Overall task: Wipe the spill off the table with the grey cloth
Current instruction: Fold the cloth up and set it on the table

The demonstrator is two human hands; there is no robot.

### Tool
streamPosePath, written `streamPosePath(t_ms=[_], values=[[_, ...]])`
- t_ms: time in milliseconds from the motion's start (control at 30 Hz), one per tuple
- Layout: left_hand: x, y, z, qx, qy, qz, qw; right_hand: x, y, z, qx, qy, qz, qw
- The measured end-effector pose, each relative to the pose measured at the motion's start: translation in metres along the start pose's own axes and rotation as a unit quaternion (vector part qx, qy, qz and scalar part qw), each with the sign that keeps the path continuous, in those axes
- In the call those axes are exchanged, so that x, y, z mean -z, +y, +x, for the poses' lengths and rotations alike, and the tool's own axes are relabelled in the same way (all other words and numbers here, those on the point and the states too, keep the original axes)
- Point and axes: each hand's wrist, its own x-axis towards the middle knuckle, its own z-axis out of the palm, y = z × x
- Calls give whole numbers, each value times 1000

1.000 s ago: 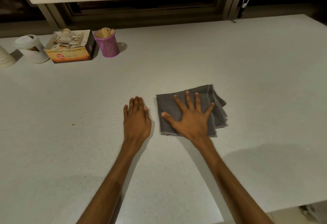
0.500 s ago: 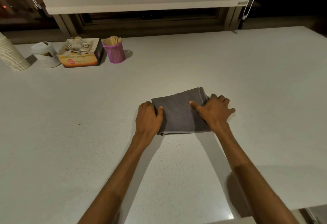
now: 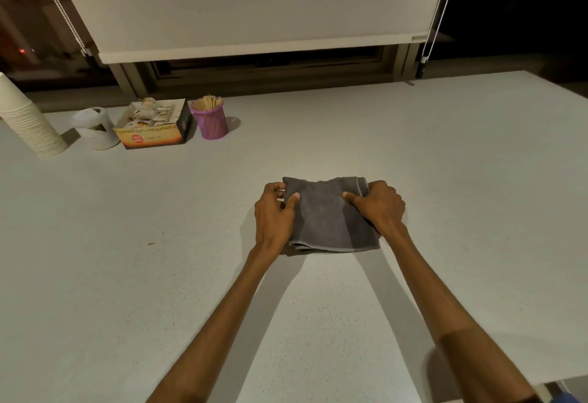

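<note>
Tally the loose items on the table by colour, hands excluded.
Grey: 1, the folded cloth
White: 2, the cup stack and the white container
Purple: 1, the stick holder
Orange-fronted: 1, the open sachet box
Total: 5

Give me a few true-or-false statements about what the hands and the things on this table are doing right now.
1. Both hands grip the grey cloth. True: left hand and right hand pinch its side edges.
2. The cloth is spread out in a single layer. False: it is folded.
3. The purple cup lies tipped over. False: it stands upright, holding wooden sticks.
4. A stack of paper cups stands at the table's far left. True.
</note>
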Motion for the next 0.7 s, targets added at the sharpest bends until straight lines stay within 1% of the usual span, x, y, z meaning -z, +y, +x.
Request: streamPosePath(t_ms=[100,233,333,467,600,700], values=[[-1,5,2,-8,1,-34,999,4,1,-5,21,42,46,998],[0,12,14,-12,16,-71,997,14,-5,-6,32,63,93,993],[2,20,26,-8,8,-88,996,19,-13,-4,38,100,140,984],[2,27,43,-2,-5,-91,996,27,-26,-1,43,128,191,972],[3,34,62,-45,-32,-90,994,35,-35,8,50,122,227,965],[2,44,74,-61,-23,-78,995,43,-41,20,43,71,251,964]])
